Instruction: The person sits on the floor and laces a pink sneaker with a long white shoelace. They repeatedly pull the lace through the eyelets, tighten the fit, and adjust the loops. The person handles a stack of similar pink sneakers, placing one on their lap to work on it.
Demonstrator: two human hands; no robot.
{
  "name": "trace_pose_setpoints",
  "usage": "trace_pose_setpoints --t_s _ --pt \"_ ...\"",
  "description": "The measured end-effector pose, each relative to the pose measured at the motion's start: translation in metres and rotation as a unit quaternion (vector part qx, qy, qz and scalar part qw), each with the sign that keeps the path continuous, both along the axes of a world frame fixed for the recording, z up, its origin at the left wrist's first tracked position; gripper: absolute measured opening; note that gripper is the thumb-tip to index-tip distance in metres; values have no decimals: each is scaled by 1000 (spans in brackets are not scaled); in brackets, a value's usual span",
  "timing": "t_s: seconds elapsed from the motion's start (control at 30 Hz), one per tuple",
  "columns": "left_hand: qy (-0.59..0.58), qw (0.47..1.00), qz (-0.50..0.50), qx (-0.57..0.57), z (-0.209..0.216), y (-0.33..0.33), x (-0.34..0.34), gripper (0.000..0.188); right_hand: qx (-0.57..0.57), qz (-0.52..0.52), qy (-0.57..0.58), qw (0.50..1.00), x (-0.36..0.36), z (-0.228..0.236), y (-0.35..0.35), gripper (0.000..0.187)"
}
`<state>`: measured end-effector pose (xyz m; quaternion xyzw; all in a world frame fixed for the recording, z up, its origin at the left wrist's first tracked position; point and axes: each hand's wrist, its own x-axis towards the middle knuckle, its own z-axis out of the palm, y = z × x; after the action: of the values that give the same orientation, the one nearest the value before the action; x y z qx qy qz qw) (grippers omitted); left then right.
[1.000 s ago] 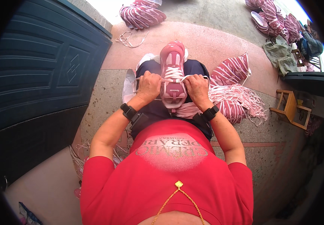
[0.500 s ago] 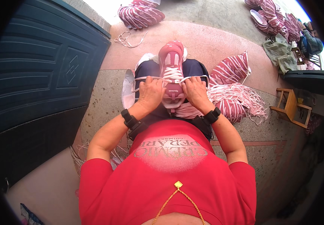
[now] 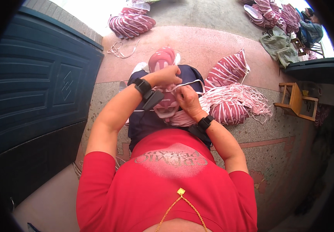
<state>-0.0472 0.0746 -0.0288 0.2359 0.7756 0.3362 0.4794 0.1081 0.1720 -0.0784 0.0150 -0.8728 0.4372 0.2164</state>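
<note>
One hand, the left, angles across the pink shoe.

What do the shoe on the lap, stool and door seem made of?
Shoe: perhaps matte fabric or synthetic leather, by its dull pink panels.
Stool: probably varnished wood, by its brown, boxy frame.
Door: satin blue, moulded panels; painted metal or wood, unclear.

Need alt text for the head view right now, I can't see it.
A person's left hand reaches across a pink sneaker on their lap, close to the right hand, both at its white lace; their exact grip is unclear. On the floor to the right lie bundles of pink shoe pieces, with a wooden stool beyond.
</note>
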Motion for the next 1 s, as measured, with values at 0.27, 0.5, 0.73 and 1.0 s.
trace_pose_setpoints --t_s 0.27,0.5,0.73,1.0 --pt "-107 987 96 71 12 5 -3 53 325 114 -47 938 -8 26 2 20" --pt "-153 947 231 160 23 -10 -8 43 183 99 193 959 -18 65 2 15" --pt "36 999 18 12 2 8 18 40 -221 87 374 897 3 300 107 14" --pt "302 950 61 55 6 -96 14 30 -446 -10 26 895 -15 208 100 25"
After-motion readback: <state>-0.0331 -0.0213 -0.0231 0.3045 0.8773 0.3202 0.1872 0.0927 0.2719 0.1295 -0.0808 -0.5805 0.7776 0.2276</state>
